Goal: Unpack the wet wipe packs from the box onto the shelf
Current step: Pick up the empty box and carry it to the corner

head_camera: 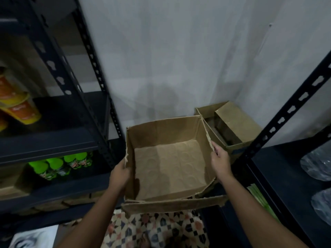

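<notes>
Dim room; pale wall (179,51); dark metal racks (93,68) either side.

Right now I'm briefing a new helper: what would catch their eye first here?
An open cardboard box, its inside bare, held mid-frame by the left hand and right hand on its side walls. Bright green bottles glow on the dark shelf rack at left. Another cardboard box sits behind, by the wall.
</notes>
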